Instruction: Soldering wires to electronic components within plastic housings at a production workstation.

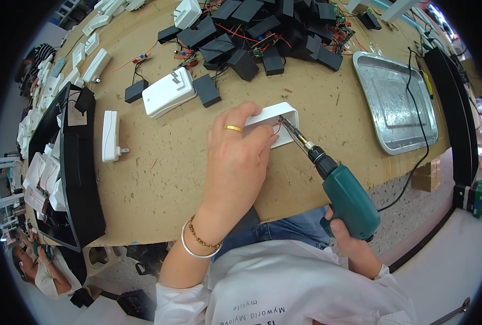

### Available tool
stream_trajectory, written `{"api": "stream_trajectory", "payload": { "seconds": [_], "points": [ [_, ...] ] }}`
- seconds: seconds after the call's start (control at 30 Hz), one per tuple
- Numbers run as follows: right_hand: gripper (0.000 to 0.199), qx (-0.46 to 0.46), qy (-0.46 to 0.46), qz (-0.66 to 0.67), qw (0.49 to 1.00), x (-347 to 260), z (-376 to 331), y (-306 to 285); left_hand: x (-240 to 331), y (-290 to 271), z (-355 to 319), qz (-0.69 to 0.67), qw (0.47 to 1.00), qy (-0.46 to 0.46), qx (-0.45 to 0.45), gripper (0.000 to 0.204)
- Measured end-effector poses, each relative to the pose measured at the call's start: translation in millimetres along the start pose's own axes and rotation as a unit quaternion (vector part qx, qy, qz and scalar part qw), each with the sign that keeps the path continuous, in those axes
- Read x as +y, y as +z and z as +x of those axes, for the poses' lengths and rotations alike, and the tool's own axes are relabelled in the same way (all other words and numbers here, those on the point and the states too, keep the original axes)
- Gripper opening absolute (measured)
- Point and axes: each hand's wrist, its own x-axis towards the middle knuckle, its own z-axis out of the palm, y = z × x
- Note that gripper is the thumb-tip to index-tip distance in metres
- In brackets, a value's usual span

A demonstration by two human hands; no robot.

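Note:
My left hand [234,149] is closed around a white plastic housing [288,112], pressing it against the tabletop. The housing is hollow, with its open side facing me. A thin red wire [276,128] shows inside it. My right hand [345,234] grips the handle of a green corded electric screwdriver [351,199] with a black collar. Its slim metal tip reaches into the housing's right end. What the tip touches in there is too small to make out.
Black boxes with wires and circuit boards [273,35] are heaped at the far side. White plug units [169,93] [111,136] lie to the left, beside a black bin [81,179]. A metal tray [398,103] is at right, crossed by a black cord [414,172]. Another person [48,271] sits lower left.

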Motion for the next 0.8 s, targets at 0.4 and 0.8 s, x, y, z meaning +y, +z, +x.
{"api": "stream_trajectory", "payload": {
  "seconds": [0.4, 0.8],
  "points": [
    [0.023, 0.002, -0.002, -0.013, 1.000, 0.1, 1.0, -0.1, -0.1, 0.2, -0.6, -0.006, 1.000, -0.002, 0.000, 0.009],
    [0.040, -0.008, -0.031, 0.046, 0.998, 11.3, -6.6, -5.2, -1.2, 0.2, -0.8, -0.008, 1.000, 0.001, 0.006, 0.009]
  ]
}}
